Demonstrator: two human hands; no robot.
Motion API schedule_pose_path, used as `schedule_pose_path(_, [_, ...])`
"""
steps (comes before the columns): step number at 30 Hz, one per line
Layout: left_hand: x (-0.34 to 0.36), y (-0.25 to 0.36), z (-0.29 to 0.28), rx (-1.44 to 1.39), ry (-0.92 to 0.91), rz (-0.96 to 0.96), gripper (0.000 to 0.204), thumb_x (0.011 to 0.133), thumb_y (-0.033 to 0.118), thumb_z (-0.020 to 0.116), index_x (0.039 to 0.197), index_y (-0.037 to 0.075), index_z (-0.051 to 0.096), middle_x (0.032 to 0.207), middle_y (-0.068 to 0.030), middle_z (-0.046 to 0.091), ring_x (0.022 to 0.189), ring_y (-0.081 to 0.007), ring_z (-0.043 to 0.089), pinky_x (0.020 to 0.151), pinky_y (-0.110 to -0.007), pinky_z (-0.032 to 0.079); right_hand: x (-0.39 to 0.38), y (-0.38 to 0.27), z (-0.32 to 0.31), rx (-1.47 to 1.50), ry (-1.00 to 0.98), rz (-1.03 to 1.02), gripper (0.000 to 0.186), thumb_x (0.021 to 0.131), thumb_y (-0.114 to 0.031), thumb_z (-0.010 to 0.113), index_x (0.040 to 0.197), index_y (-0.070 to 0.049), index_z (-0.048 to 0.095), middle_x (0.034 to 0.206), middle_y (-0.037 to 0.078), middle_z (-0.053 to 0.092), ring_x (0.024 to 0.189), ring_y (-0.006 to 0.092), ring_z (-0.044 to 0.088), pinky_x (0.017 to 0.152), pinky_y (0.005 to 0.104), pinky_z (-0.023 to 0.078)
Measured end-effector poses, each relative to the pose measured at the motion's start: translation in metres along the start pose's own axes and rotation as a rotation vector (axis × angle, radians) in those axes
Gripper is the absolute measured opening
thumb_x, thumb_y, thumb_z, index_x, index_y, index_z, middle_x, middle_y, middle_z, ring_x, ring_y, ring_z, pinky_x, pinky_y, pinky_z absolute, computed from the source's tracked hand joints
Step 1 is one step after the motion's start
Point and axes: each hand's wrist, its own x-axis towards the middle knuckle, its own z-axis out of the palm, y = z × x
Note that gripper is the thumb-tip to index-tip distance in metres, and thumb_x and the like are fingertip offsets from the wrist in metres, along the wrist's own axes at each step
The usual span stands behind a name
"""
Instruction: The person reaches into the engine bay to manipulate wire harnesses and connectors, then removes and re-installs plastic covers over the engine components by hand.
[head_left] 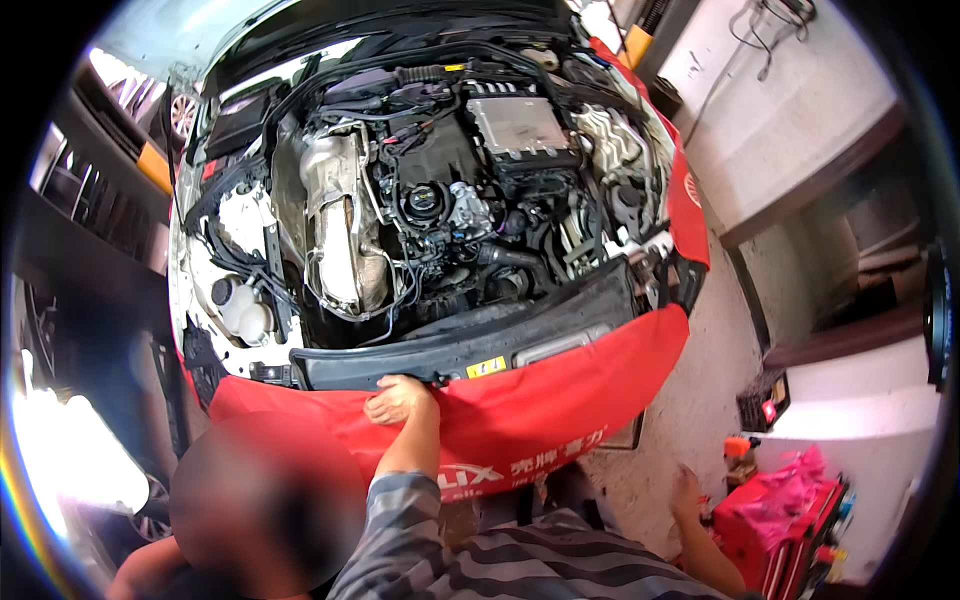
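Observation:
My left hand is at the front of the car, its fingers curled on the upper edge of a red fender cover. Just beyond the fingers lies the black front panel of the engine bay, with a yellow label on it. My right hand hangs low at my right side, near a red tool cart, with its fingers stretched out and nothing visible in them. In front of me the engine is exposed under the raised hood.
Close at my left is another person, blurred, with one arm showing. A red tool cart carries pink cloth or plastic. A black crate sits behind it. A bright lamp glows at left. Dark lift posts flank the car.

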Motion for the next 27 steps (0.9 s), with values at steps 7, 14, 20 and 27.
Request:
schedule_pose_path(7, [-0.006,-0.06,-0.007,-0.033,-0.511,0.202,0.089,0.089,0.045,0.065,0.147,-0.01,0.026,0.156,-0.0283,0.027,0.146,-0.0436,0.024,0.12,-0.055,0.02,-0.305,0.17,-0.053,0.176,0.223,0.791,0.051,0.104,-0.037,0.049,0.14,-0.001,0.049,0.125,0.015,0.052,0.112,0.0255,0.049,0.093,0.0346,0.038])
schedule_pose_path(14, [0.009,-0.06,-0.066,-0.256,-0.639,0.353,0.062,0.084,0.029,0.071,0.132,-0.003,0.047,0.131,-0.0261,0.051,0.122,-0.0432,0.05,0.106,-0.052,0.039,-0.447,0.181,0.015,0.547,0.21,1.114,0.046,0.103,-0.034,0.052,0.138,-0.003,0.052,0.112,0.01,0.059,0.098,0.0204,0.055,0.081,0.0314,0.043])
schedule_pose_path(20, [-0.099,-0.079,-0.144,-0.278,-0.745,0.865,0.061,0.081,0.019,0.07,0.133,-0.004,0.048,0.135,-0.0273,0.049,0.126,-0.0439,0.048,0.107,-0.054,0.036,-0.524,0.205,0.03,0.718,0.407,1.111,0.042,0.103,-0.032,0.054,0.136,-0.005,0.054,0.101,0.007,0.064,0.086,0.016,0.06,0.071,0.0285,0.047])
schedule_pose_path(27, [-0.108,-0.137,-0.14,-0.27,-0.517,1.219,0.063,0.083,0.029,0.071,0.132,-0.004,0.046,0.138,-0.0268,0.045,0.126,-0.044,0.047,0.102,-0.057,0.04,-0.599,0.219,0.042,0.808,0.538,1.184,0.042,0.102,-0.033,0.054,0.135,-0.007,0.055,0.105,0.008,0.07,0.087,0.0175,0.068,0.071,0.0314,0.05])
